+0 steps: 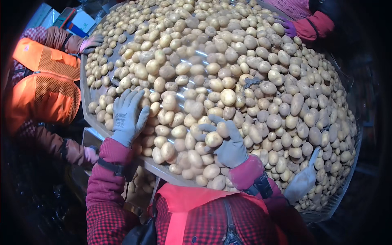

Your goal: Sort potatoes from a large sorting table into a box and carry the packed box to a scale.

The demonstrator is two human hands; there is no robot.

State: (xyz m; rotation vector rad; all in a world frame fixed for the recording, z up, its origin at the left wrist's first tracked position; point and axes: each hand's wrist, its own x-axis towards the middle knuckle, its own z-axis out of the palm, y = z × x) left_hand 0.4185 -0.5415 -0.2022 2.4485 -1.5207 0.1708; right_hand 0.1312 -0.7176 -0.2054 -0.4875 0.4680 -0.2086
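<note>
A broad heap of potatoes spreads out before me. My left hand, in a grey work glove, lies back up on the near left part of the heap, thumb spread from the fingers. A potato shows in the gap beside its forefinger; what is under the palm is hidden. My right hand, gloved in grey too, is turned partly palm up above the heap. Its curled fingers hold two potatoes, a rounder one and a smaller one against it.
A raised table rim borders the heap. At left stands a person in an orange vest, one hand at the rim. A purple-gloved hand works far right; another grey-gloved hand touches potatoes near right. More potatoes lie below the rim.
</note>
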